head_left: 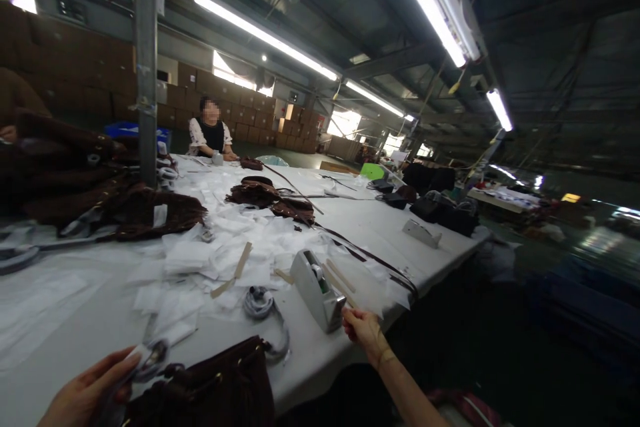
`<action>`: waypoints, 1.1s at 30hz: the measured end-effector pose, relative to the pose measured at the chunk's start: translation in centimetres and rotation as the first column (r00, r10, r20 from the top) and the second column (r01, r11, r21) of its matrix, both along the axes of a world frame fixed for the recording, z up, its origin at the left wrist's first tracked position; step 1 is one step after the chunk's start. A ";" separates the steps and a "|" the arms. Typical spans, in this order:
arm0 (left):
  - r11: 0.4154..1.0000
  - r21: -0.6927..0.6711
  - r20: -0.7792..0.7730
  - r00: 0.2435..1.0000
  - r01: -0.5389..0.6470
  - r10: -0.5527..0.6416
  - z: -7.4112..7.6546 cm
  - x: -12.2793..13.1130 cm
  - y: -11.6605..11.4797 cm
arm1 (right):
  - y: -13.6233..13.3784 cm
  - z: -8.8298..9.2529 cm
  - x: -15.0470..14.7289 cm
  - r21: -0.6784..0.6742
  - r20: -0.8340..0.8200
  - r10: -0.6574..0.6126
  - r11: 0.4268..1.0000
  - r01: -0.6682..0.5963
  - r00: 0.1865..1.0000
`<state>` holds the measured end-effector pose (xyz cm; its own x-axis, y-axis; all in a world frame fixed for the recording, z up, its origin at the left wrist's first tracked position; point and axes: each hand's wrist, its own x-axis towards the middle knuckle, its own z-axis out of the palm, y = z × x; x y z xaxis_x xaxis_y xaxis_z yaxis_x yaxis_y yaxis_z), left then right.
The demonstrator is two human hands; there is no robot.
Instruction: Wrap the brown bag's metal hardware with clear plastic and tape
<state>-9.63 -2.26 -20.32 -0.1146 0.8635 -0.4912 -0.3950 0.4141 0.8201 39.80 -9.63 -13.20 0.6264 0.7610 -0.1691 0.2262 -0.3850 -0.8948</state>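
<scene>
My left hand [95, 387] is closed around a wrapped strap end [153, 359], a greyish strip in thin white covering with something shiny in it. Beside it a dark brown bag [215, 383] with gold-coloured eyelets lies at the table's near edge. The bag's wrapped strap [260, 303] curls in a coil on the white tabletop. At the front end of a grey tape dispenser [313, 287], my right hand [364, 332] pinches with thumb and forefinger at the cutting edge. Any tape between those fingers is too small to make out.
White tissue sheets [225, 240] litter the table [370, 213], with tan strips [245, 260] among them. Brown bags [150, 210] are heaped left by a metal post [145, 67]. A second dispenser [421, 233] stands right. A person [211, 133] is across the table.
</scene>
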 end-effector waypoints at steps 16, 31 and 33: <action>0.932 0.357 -0.080 0.996 0.068 -0.042 7.1 3.3 -2.5 | 0.0 4.0 -16.1 0.117 0.108 0.653 0.741 -0.661 0.750; 0.892 0.452 -0.024 1.000 0.022 -0.013 8.0 3.6 -4.1 | 4.1 4.8 -31.8 0.195 0.203 0.791 0.545 -0.816 0.577; 0.892 0.451 -0.008 1.000 0.016 -0.014 7.9 3.6 -4.0 | 4.3 4.6 -32.0 0.186 0.213 0.780 0.558 -0.809 0.588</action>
<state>-6.07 -6.29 -12.40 -0.1015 0.9937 -0.0479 -0.3873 0.0049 0.9219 7.77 -5.37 -8.56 -0.2517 0.9612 0.1130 0.4210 0.2139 -0.8815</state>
